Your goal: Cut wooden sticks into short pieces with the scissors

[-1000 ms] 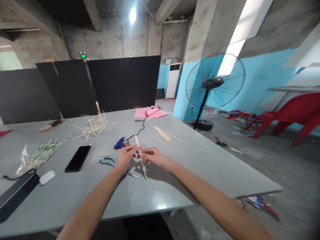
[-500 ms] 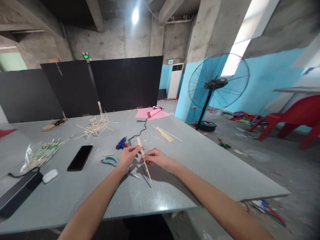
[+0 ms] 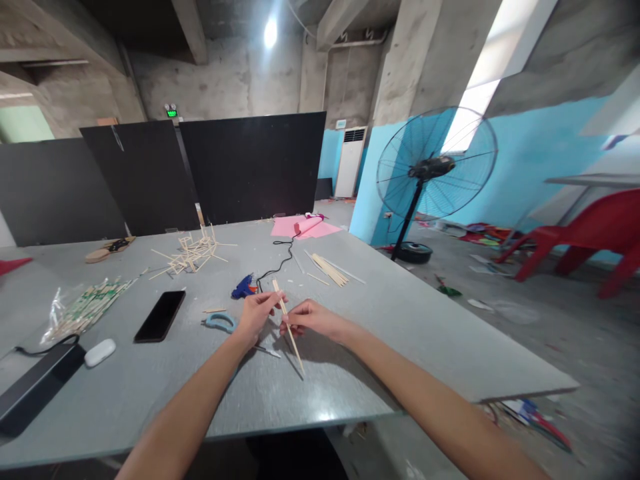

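Thin wooden sticks (image 3: 295, 348) slant over the grey table, held close together. My left hand (image 3: 259, 311) pinches them near their upper end. Lower down, my right hand (image 3: 311, 316) has its fingers closed around them. Beyond my left hand lies a blue glue gun (image 3: 243, 287) with a black cord. Light-blue-handled pliers (image 3: 221, 323) rest left of my left hand, and a small pen-like tool (image 3: 269, 351) is just below it. A spread bundle of loose sticks (image 3: 330, 269) lies past my right hand.
On the table (image 3: 350, 373) are a stick structure (image 3: 193, 253), a phone (image 3: 160, 317), a bag of sticks (image 3: 90, 308), a white case (image 3: 101, 353), a black box (image 3: 43, 387) and pink paper (image 3: 320, 228). A fan (image 3: 433, 168) stands beyond the right edge.
The held sticks have shifted slightly down toward the table's near edge. Both hands keep nearly the same place and grip.
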Motion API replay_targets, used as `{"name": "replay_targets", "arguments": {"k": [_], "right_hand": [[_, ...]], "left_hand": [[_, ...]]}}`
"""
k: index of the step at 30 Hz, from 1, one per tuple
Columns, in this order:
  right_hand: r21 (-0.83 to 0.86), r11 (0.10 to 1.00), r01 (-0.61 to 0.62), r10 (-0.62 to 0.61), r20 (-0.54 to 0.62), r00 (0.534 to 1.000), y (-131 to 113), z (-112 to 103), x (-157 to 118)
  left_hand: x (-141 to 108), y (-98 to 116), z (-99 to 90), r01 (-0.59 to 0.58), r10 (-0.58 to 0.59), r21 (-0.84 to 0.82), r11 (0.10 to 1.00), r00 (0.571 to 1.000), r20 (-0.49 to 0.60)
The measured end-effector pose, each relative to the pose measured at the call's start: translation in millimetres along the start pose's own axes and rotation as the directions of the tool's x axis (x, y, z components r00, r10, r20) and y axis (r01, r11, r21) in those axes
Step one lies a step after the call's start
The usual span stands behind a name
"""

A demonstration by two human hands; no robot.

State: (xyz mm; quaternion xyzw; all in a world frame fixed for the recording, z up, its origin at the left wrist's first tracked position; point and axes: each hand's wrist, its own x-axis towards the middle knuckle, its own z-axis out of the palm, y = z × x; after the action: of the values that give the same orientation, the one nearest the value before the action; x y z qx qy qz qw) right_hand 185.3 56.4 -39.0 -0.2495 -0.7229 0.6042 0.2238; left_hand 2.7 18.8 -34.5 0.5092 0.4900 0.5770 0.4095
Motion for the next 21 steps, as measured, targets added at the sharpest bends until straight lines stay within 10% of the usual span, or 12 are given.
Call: {"name": "replay_targets", "arguments": {"k": [21], "right_hand": [[0.0, 1.0, -0.004, 0.004, 0.005, 1.0, 1.5, 0.4, 0.2]], "left_hand": [[-1.3, 1.7, -0.7, -0.011, 0.011, 0.041, 0.999, 1.0, 0.009]]}}
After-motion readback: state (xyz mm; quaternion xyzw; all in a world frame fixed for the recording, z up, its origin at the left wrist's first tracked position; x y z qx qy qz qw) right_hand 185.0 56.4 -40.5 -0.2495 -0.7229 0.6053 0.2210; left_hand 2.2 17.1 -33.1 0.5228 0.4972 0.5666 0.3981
